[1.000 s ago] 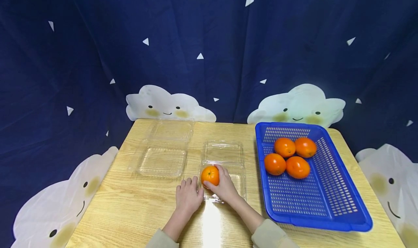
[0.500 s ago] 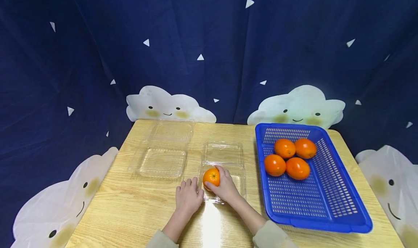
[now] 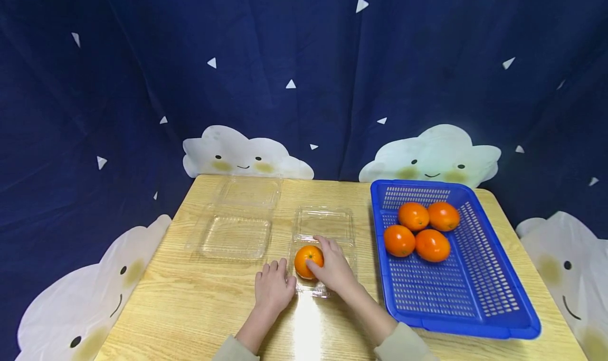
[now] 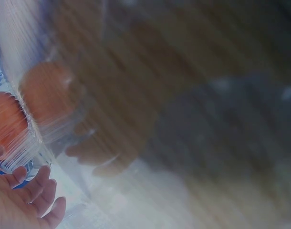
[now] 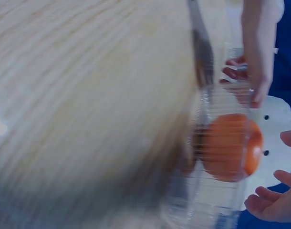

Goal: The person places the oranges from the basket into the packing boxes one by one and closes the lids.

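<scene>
An orange (image 3: 306,265) sits in the left part of the near half of a clear plastic clamshell container (image 3: 324,222), which lies unfolded on the table. Beside it is my right hand (image 3: 336,268), thumb and fingers spread; the right wrist view has those fingertips (image 5: 260,202) standing apart from the fruit. My left hand (image 3: 274,287) rests at the container's left edge, fingers loosely bent and thumb near the rim. Through the clear wall, the left wrist view catches the orange (image 4: 7,125) and the relaxed left fingers (image 4: 40,191).
A second unfolded clear clamshell (image 3: 236,237) lies farther left. On the right stands a blue plastic basket (image 3: 475,319) with several oranges (image 3: 423,229) grouped toward its back left. A dark blue curtain (image 3: 294,44) with cloud prints hangs behind the wooden table (image 3: 180,303).
The orange has shifted slightly right and down within the container. My right hand has loosened from it and moved a little to the right. The left hand stays put.
</scene>
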`<state>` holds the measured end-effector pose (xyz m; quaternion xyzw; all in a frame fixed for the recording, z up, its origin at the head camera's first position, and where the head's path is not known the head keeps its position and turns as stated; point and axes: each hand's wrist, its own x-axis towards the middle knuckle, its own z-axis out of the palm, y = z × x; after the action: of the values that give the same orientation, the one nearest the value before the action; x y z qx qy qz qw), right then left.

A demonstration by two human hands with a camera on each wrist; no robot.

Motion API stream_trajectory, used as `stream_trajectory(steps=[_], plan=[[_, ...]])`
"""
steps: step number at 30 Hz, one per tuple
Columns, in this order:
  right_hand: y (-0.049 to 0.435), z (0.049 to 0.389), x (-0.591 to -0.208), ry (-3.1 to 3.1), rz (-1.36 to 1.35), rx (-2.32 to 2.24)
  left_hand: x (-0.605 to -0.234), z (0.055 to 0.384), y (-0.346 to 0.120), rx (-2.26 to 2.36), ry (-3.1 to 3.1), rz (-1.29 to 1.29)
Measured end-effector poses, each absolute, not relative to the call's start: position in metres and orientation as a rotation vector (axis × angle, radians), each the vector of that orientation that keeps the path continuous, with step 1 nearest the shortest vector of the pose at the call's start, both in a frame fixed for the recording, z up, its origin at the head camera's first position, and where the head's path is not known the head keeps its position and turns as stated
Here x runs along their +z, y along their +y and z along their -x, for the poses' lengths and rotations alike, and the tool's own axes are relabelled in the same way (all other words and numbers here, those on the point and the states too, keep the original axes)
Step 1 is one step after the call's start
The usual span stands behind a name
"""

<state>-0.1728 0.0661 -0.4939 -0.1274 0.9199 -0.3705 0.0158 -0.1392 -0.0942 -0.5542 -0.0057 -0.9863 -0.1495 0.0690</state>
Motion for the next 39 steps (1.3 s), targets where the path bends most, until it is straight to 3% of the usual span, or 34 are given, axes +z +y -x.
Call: stream_trajectory(steps=[16,39], plan=[[0.102,0.18,-0.448,3.101,0.481,-1.088,-0.553,0.139,-0.094,-0.44,-2.972,0.009],[0.189,0.196,-0.456,3.322,0.31,-1.013,-0.554,0.139,-0.094,-0.442,-2.962,0.013]])
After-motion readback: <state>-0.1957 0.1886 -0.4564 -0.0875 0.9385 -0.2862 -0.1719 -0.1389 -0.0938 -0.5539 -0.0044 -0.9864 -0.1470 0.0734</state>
